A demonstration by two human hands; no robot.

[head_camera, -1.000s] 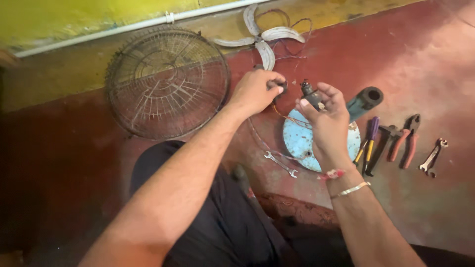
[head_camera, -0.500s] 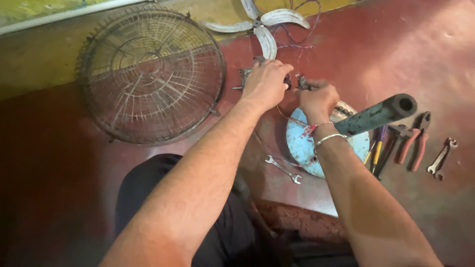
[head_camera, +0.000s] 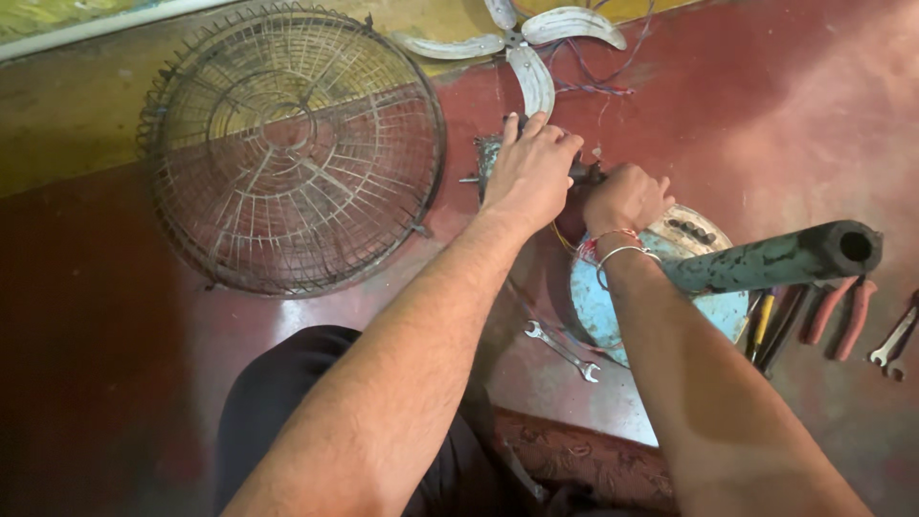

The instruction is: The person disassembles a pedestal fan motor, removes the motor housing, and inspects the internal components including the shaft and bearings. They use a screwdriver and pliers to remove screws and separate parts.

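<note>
Your left hand [head_camera: 529, 172] lies spread over a dark metal fan motor [head_camera: 490, 158] at upper centre of the frame, fingers curled round its top in a loose grip. Just to its right, your right hand [head_camera: 624, 198] is closed in a fist against the same part; what it holds I cannot tell. A grey-green tube [head_camera: 775, 258] juts right over the round blue base [head_camera: 598, 302]. The wire fan guard [head_camera: 287, 144] lies on the red floor [head_camera: 766, 105] at upper left, a small spanner [head_camera: 562, 349] below your wrists.
</note>
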